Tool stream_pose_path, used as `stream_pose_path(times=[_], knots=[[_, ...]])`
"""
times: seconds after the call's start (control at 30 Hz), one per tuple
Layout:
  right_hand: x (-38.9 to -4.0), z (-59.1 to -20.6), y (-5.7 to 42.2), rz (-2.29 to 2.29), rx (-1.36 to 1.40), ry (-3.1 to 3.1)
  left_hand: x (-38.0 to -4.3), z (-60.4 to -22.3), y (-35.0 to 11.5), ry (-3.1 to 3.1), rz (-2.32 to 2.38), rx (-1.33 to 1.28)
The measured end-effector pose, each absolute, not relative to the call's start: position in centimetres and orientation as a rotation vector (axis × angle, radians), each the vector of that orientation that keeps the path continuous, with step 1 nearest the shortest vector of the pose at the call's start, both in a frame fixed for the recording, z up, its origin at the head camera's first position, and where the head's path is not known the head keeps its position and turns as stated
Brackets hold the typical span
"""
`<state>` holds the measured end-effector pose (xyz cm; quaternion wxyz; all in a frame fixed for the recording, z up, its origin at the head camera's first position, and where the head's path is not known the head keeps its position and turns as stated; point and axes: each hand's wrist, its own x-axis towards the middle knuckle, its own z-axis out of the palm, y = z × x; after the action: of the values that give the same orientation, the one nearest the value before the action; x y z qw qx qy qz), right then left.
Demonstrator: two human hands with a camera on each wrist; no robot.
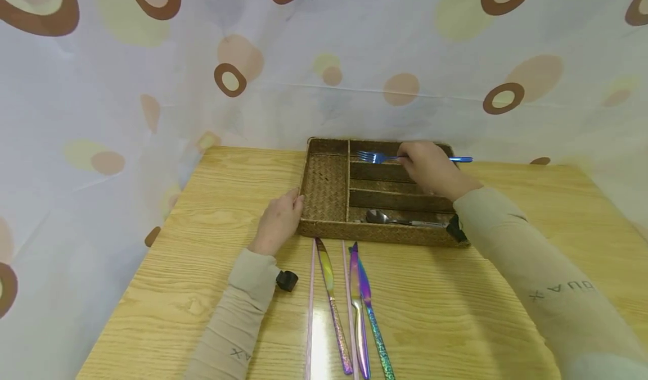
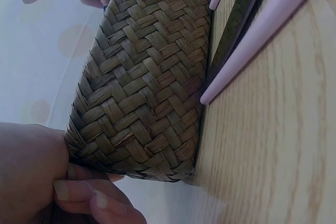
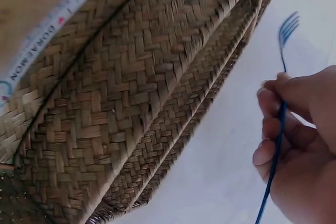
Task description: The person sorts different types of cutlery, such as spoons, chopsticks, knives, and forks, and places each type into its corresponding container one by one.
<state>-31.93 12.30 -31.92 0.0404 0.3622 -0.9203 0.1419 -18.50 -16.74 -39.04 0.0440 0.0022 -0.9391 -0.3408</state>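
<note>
A woven tray (image 1: 385, 233) with several compartments stands at the back of the table. At its left side, my left hand (image 1: 279, 220) holds the wall near the front corner; the left wrist view shows fingers curled at that woven corner. My right hand (image 1: 427, 163) grips a blue fork (image 1: 374, 157) by the handle, over the rear right compartment, tines pointing left. In the right wrist view, the fork (image 3: 273, 166) passes between thumb and fingers. The front right compartment has a spoon (image 1: 377, 217) in it, its pale handle (image 3: 52, 27) printed with lettering.
In front of the tray lie a gold-purple knife (image 1: 331, 301), a purple knife (image 1: 355, 284) and a blue-green knife (image 1: 374, 318). Two pink chopsticks (image 1: 311, 312) lie among them. A patterned cloth (image 1: 324, 43) hangs behind the wooden table (image 1: 455, 312).
</note>
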Motion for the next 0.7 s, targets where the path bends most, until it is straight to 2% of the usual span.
stream_pose_path(times=[0.37, 0.7], knots=[[-34.7, -32.3, 11.5, 0.422, 1.042, -2.870, -18.7, -39.0, -16.5, -2.880, -1.019, 0.018], [-35.9, -34.9, 12.5, 0.404, 0.967, -3.111, -18.7, -39.0, -15.8, -2.895, -1.029, 0.019]])
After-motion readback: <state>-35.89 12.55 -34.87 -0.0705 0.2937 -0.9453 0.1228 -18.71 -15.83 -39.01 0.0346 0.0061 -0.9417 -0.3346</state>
